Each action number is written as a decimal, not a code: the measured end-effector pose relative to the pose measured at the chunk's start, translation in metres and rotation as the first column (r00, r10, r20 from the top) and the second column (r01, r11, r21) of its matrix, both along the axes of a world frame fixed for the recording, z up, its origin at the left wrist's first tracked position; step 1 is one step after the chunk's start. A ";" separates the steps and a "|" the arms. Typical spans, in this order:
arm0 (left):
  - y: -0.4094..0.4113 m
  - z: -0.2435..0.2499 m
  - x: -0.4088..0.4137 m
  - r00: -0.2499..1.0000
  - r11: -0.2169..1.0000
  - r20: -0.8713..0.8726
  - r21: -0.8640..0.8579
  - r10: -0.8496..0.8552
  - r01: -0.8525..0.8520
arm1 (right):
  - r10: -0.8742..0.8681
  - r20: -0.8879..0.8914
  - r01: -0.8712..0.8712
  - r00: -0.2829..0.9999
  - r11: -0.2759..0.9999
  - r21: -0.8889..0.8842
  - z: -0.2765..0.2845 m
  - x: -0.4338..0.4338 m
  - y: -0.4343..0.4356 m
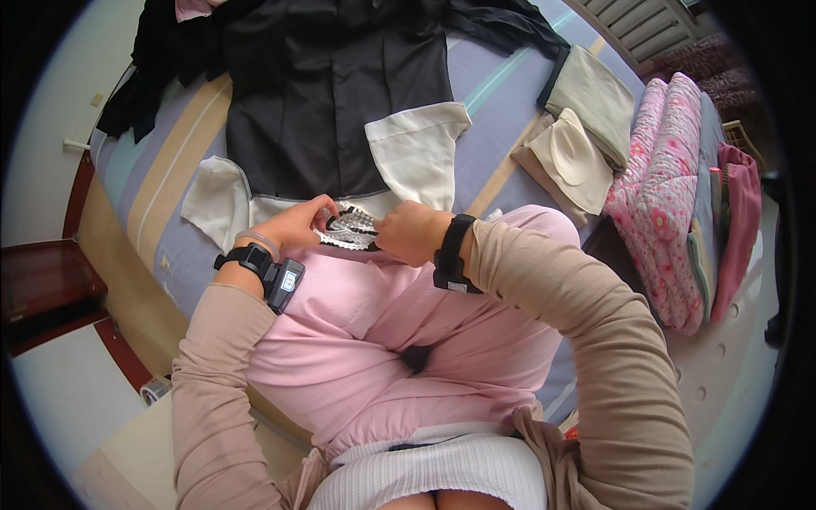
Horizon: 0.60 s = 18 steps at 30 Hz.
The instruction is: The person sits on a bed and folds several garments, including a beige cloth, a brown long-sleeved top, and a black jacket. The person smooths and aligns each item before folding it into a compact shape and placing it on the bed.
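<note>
A black garment [331, 95] with white lining lies spread over the bed in front of me, its white flaps turned out. At its near edge, just above my pink trousers, is a piece of black-and-white lace trim [350, 229]. The fingers of my left hand [299, 220] pinch the lace on its left side. My right hand [413, 233] is closed on the right side of the lace, hiding part of it. Black straps with small devices sit on both wrists.
Folded grey-green cloth [590, 102] and a cream moulded pad [574, 159] lie on the bed [185, 140] to the right. Beyond them stand a folded pink floral quilt [669, 185] and a rose-coloured cloth [736, 223]. Another black garment [178, 44] lies at the upper left.
</note>
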<state>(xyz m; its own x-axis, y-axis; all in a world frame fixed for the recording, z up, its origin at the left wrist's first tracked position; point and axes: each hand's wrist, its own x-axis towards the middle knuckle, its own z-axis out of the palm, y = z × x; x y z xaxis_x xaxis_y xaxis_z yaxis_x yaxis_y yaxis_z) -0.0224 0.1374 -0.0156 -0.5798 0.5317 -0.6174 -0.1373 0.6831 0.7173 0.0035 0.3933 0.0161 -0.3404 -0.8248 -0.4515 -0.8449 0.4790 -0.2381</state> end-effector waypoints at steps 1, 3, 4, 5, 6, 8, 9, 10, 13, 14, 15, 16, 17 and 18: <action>-0.007 -0.004 -0.001 0.998 0.998 0.014 0.004 0.068 -0.068 | -0.042 0.040 0.045 0.998 0.995 -0.088 0.000 -0.002 0.004; -0.016 -0.009 -0.003 0.987 0.987 -0.024 0.028 0.158 -0.158 | -0.125 0.064 0.134 0.990 0.977 -0.167 0.000 -0.006 0.015; -0.018 -0.010 -0.004 0.982 0.983 -0.035 0.034 0.183 -0.182 | -0.157 0.075 0.168 0.985 0.968 -0.186 0.001 -0.009 0.020; -0.020 -0.012 -0.005 0.977 0.977 -0.046 0.041 0.209 -0.207 | -0.187 0.087 0.201 0.978 0.958 -0.205 0.000 -0.010 0.023; -0.016 -0.008 -0.005 0.977 0.979 -0.063 0.016 0.205 -0.204 | -0.272 0.125 0.292 0.954 0.938 -0.188 0.003 -0.011 0.024; -0.015 0.000 -0.003 0.985 0.985 0.066 -0.073 0.160 -0.155 | -0.306 0.252 0.346 0.918 0.929 -0.133 0.009 -0.017 0.030; -0.015 0.003 -0.002 0.981 0.985 0.131 -0.115 0.142 -0.127 | -0.322 0.312 0.369 0.894 0.924 -0.104 0.013 -0.020 0.033; -0.020 -0.002 -0.001 0.996 0.991 0.071 -0.120 0.063 -0.054 | -0.320 0.327 0.378 0.889 0.916 -0.133 0.010 -0.022 0.036; -0.024 0.001 0.006 0.964 0.963 -0.197 -0.238 -0.177 0.128 | -0.296 0.343 0.369 0.891 0.913 -0.172 0.003 -0.026 0.039; -0.025 -0.002 0.005 0.933 0.946 -0.290 -0.299 -0.213 0.123 | -0.278 0.330 0.343 0.902 0.926 -0.155 0.002 -0.025 0.035; -0.023 -0.001 0.004 0.952 0.956 -0.272 -0.286 -0.141 0.059 | -0.263 0.316 0.318 0.912 0.938 -0.137 0.002 -0.024 0.032; -0.018 0.000 0.001 0.964 0.963 -0.255 -0.269 -0.072 0.000 | -0.236 0.328 0.301 0.914 0.940 -0.162 -0.007 -0.020 0.033; -0.013 0.002 -0.002 0.972 0.966 -0.236 -0.253 -0.003 -0.058 | -0.211 0.339 0.285 0.917 0.940 -0.186 -0.020 -0.012 0.033; -0.018 0.000 -0.002 0.970 0.982 -0.240 -0.173 0.032 -0.075 | -0.172 0.354 0.260 0.919 0.941 -0.218 -0.024 -0.007 0.027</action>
<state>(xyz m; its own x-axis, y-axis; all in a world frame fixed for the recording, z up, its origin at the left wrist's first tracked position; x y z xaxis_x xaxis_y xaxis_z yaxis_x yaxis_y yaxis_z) -0.0241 0.1196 -0.0160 -0.7444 0.3886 -0.5431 -0.0198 0.8001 0.5996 -0.0034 0.4206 -0.0075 -0.3941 -0.8491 -0.3517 -0.5816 0.5267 -0.6200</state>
